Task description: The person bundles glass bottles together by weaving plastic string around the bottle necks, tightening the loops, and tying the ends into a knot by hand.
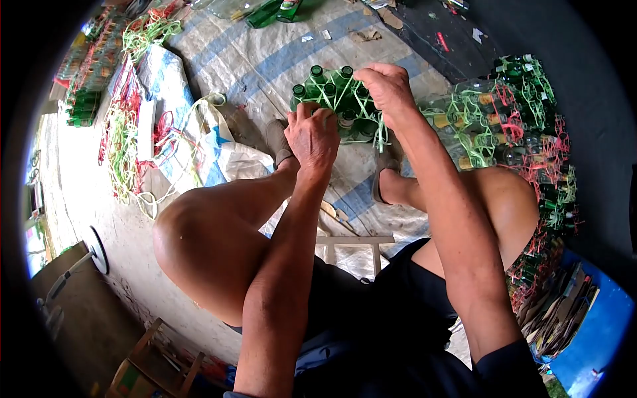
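Note:
A bundle of upright green glass bottles (317,78) stands on the sheet between my feet. Light green plastic twine (364,101) crisscrosses around the bottle necks, and a knotted length hangs down at the bundle's near right. My right hand (390,93) is at the far right of the bundle, its thumb and fingers pinched together at the twine beside a bottle neck. On the near left side, my left hand (312,136) has its fingers curled against the bundle; what they grip there is hidden behind the knuckles.
Many tied bottle bundles (488,123) line the right side. Loose red and green twine (126,162) lies at the left. Beyond the bundle, loose green bottles (265,13) rest on the striped sheet (252,66). Below me is a wooden stool (355,240).

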`<act>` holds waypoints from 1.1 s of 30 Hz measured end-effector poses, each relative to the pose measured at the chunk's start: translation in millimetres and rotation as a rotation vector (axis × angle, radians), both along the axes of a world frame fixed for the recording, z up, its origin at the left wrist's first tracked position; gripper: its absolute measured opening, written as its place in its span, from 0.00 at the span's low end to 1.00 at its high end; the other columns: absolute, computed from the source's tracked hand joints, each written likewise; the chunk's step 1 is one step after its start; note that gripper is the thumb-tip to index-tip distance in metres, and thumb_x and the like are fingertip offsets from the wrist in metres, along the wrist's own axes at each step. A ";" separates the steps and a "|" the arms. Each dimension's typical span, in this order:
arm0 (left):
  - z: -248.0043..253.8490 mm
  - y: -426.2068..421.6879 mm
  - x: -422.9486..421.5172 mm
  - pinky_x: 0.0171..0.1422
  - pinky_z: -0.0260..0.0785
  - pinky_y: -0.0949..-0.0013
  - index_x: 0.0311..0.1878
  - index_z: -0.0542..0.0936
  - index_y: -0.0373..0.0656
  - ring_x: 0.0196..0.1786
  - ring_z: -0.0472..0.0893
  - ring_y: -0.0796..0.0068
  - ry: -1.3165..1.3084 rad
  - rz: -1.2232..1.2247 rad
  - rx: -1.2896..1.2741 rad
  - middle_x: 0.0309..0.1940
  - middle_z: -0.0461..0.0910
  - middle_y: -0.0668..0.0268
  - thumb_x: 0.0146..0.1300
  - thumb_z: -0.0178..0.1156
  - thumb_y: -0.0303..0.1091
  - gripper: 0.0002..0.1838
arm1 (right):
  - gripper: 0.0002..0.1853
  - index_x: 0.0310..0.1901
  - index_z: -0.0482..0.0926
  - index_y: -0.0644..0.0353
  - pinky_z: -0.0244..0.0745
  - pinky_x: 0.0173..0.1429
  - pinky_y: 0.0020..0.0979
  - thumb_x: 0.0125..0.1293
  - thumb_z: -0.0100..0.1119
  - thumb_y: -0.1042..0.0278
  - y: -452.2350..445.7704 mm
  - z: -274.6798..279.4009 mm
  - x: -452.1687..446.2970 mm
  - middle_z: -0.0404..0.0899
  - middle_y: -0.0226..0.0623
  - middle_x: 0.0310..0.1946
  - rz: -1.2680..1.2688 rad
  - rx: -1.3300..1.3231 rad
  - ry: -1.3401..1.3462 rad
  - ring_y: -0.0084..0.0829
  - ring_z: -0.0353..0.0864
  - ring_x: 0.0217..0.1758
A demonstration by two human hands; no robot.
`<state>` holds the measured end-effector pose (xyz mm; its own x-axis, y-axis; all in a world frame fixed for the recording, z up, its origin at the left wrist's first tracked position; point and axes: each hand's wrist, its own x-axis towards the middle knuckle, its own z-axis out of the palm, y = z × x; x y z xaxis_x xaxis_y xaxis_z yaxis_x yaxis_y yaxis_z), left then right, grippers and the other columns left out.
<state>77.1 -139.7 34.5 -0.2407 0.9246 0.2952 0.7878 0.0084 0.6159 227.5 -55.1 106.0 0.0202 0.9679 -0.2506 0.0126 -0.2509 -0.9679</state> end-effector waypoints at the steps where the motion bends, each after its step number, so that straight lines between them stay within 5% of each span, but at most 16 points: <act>1: 0.4 1.3 0.8 0.57 0.73 0.49 0.39 0.92 0.53 0.54 0.81 0.53 0.015 0.002 0.009 0.49 0.85 0.72 0.61 0.71 0.38 0.06 | 0.07 0.32 0.87 0.63 0.64 0.27 0.25 0.63 0.69 0.69 0.5 -7.6 3.4 0.77 0.20 0.23 -0.014 0.011 -0.033 0.13 0.70 0.24; 6: 2.0 6.3 -0.5 0.52 0.76 0.53 0.36 0.92 0.52 0.48 0.82 0.53 0.009 -0.021 0.034 0.44 0.89 0.73 0.61 0.69 0.37 0.05 | 0.10 0.33 0.88 0.66 0.74 0.36 0.27 0.63 0.69 0.66 -4.3 -23.8 15.4 0.84 0.25 0.25 0.004 0.058 -0.485 0.16 0.78 0.29; 11: -0.3 12.4 -6.2 0.53 0.78 0.54 0.36 0.92 0.51 0.47 0.83 0.51 -0.013 -0.049 -0.061 0.44 0.90 0.71 0.61 0.67 0.37 0.06 | 0.10 0.38 0.92 0.50 0.84 0.46 0.44 0.63 0.65 0.57 -16.1 -28.7 11.1 0.90 0.43 0.36 0.077 0.111 -0.867 0.49 0.91 0.41; 14: 3.2 13.2 -6.7 0.55 0.77 0.55 0.36 0.92 0.51 0.46 0.84 0.52 -0.050 -0.047 -0.080 0.43 0.90 0.68 0.60 0.67 0.36 0.06 | 0.10 0.37 0.92 0.50 0.84 0.47 0.45 0.64 0.63 0.58 -20.7 -29.0 7.1 0.90 0.43 0.36 0.140 0.093 -0.962 0.51 0.90 0.42; 15: 4.5 13.4 -7.2 0.56 0.76 0.55 0.36 0.92 0.50 0.46 0.85 0.52 -0.071 -0.055 -0.093 0.43 0.90 0.67 0.60 0.67 0.36 0.06 | 0.10 0.37 0.89 0.53 0.85 0.50 0.52 0.66 0.59 0.62 -24.7 -16.7 5.0 0.89 0.51 0.39 0.206 0.092 -0.949 0.59 0.89 0.46; 25: -0.8 21.3 -17.7 0.66 0.70 0.55 0.36 0.92 0.47 0.45 0.86 0.51 -0.266 -0.133 -0.196 0.39 0.90 0.58 0.59 0.67 0.37 0.08 | 0.11 0.42 0.89 0.64 0.84 0.57 0.52 0.63 0.61 0.69 -0.3 1.7 -16.4 0.90 0.55 0.45 0.515 0.073 -1.194 0.57 0.90 0.52; 29: -4.5 23.0 -20.9 0.66 0.70 0.54 0.37 0.92 0.47 0.43 0.86 0.50 -0.316 -0.159 -0.198 0.36 0.90 0.56 0.58 0.66 0.36 0.09 | 0.12 0.44 0.89 0.63 0.83 0.60 0.51 0.62 0.63 0.68 7.4 3.6 -21.6 0.89 0.55 0.48 0.587 0.094 -1.243 0.55 0.89 0.56; 32: -1.8 23.8 -19.8 0.70 0.69 0.54 0.38 0.92 0.47 0.42 0.87 0.48 -0.324 -0.127 -0.241 0.34 0.89 0.55 0.58 0.66 0.36 0.09 | 0.10 0.35 0.89 0.59 0.81 0.60 0.53 0.57 0.59 0.69 16.5 -10.9 -23.6 0.89 0.56 0.45 0.581 0.115 -1.187 0.59 0.88 0.54; 33: -0.3 23.7 -20.2 0.72 0.69 0.53 0.38 0.92 0.48 0.42 0.87 0.48 -0.338 -0.116 -0.270 0.34 0.89 0.55 0.58 0.66 0.36 0.08 | 0.11 0.40 0.89 0.60 0.82 0.62 0.52 0.58 0.61 0.68 22.4 -12.7 -25.2 0.89 0.56 0.48 0.635 0.066 -1.185 0.57 0.88 0.56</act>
<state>56.9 -116.0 34.2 -0.1718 0.9844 -0.0380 0.5480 0.1275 0.8267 202.3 -32.6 93.3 -0.2629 0.9000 -0.3476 0.9398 0.1574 -0.3032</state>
